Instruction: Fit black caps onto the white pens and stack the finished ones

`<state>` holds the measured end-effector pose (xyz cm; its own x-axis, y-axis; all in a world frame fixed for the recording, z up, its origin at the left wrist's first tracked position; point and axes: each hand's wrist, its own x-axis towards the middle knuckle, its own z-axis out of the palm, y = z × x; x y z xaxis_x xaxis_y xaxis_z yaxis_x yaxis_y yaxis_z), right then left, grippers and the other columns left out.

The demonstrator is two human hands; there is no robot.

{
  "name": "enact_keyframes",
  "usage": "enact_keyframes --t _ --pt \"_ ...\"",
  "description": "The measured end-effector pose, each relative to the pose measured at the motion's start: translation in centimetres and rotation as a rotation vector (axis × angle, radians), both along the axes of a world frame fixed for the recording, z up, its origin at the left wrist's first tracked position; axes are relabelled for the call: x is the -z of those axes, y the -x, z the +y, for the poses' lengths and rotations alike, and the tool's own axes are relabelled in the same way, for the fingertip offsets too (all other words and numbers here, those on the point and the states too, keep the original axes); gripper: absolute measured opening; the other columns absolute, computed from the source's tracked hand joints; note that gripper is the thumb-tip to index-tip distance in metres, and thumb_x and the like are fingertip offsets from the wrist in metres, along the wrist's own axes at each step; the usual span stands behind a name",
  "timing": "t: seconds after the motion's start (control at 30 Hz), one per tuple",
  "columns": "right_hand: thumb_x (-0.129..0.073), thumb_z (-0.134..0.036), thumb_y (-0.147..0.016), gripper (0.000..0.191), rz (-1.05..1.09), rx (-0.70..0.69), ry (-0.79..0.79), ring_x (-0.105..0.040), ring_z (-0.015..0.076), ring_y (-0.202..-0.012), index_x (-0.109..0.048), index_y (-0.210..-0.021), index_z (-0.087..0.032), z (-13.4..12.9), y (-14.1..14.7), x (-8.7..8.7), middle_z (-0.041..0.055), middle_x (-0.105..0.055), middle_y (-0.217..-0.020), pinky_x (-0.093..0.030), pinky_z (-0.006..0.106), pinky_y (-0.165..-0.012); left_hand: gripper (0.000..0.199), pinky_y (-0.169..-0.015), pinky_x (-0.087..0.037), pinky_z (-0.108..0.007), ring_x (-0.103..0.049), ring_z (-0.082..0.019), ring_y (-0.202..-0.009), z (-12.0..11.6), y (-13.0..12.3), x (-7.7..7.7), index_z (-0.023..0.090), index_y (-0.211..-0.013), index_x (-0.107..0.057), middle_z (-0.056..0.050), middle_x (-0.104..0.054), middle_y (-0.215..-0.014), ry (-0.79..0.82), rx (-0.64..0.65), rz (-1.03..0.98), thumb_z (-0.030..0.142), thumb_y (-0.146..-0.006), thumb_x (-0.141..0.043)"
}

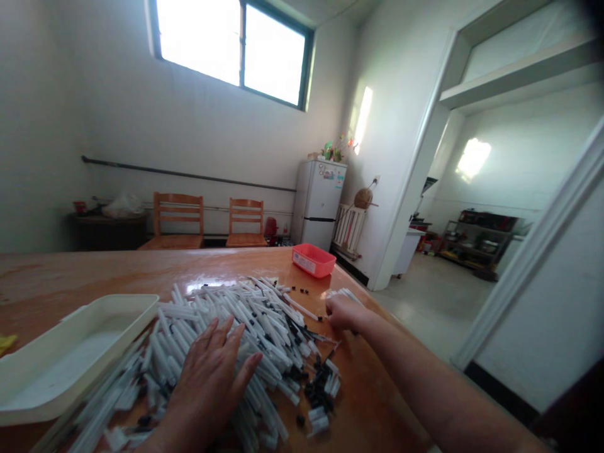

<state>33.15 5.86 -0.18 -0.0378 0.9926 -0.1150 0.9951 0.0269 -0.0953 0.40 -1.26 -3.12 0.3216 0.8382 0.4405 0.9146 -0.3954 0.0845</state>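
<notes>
A large heap of translucent white pen barrels (221,321) lies on the table, mixed with dark refills. My left hand (210,365) is over the front of the heap, palm down, fingers spread, gripping nothing. My right hand (342,311) is closed near the table's right edge. Just beyond its fingers shows a small bundle of whitish tubes (348,294); whether the fingers hold any of them is hidden. Between my hands, black pen parts (321,384) and short clear caps (318,420) lie scattered. Some tiny black plugs (301,290) rest behind the heap.
A shallow cream tray (70,371) stands on the left of the wooden table (155,267). At the far right corner sits a red plastic box (314,260). Two wooden chairs (178,217) and a fridge (321,201) are behind the table; a doorway opens on the right.
</notes>
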Motion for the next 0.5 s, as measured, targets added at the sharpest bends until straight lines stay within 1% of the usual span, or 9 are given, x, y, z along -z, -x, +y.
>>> enact_keyframes --t 0.17,0.27,0.33,0.4,0.5 --pt "-0.070 -0.015 -0.069 0.008 0.074 0.046 -0.049 -0.067 0.0254 -0.085 -0.074 -0.076 -0.013 -0.3 1.1 -0.8 0.0147 -0.074 -0.090 -0.045 0.027 -0.066 0.061 -0.117 -0.026 -0.051 -0.033 -0.035 -0.145 -0.2 0.0 -0.4 0.014 -0.136 -0.059 -0.015 -0.052 -0.148 0.028 -0.046 -0.007 0.053 -0.091 -0.047" --pt "-0.067 -0.016 -0.073 0.007 0.207 0.024 -0.059 -0.067 0.0215 -0.078 -0.073 -0.076 -0.012 -0.4 2.7 -1.8 0.0118 -0.074 -0.082 -0.044 0.024 -0.061 0.062 -0.117 -0.025 -0.051 -0.033 -0.035 -0.145 -0.3 -0.1 -0.6 0.013 -0.137 -0.059 -0.016 -0.052 -0.148 0.049 -0.058 -0.025 0.053 -0.091 -0.046" --pt "-0.061 -0.016 -0.078 0.013 0.339 -0.032 -0.037 -0.067 0.0161 -0.068 -0.073 -0.082 -0.014 -0.7 4.8 -2.5 0.0068 -0.073 -0.076 -0.043 0.020 -0.055 0.063 -0.117 -0.026 -0.051 -0.034 -0.036 -0.144 -0.3 -0.2 -0.7 0.013 -0.137 -0.058 -0.016 -0.052 -0.148 0.058 -0.063 -0.028 0.053 -0.090 -0.047" --pt "-0.057 -0.017 -0.081 0.019 0.475 -0.095 -0.012 -0.065 0.0120 -0.061 -0.073 -0.091 -0.016 -1.2 7.7 -3.0 0.0029 -0.073 -0.074 -0.043 0.017 -0.051 0.064 -0.116 -0.026 -0.051 -0.035 -0.036 -0.144 -0.3 -0.2 -0.7 0.013 -0.138 -0.057 -0.016 -0.052 -0.148 0.060 -0.061 -0.023 0.054 -0.090 -0.047" --pt "-0.059 -0.021 -0.081 0.019 0.628 -0.170 0.006 -0.063 0.0090 -0.052 -0.071 -0.095 -0.017 -1.8 11.8 -3.5 -0.0004 -0.073 -0.070 -0.043 0.014 -0.047 0.066 -0.116 -0.027 -0.051 -0.036 -0.036 -0.143 -0.3 -0.1 -0.7 0.012 -0.139 -0.056 -0.017 -0.052 -0.148 0.047 -0.053 -0.019 0.056 -0.090 -0.047"
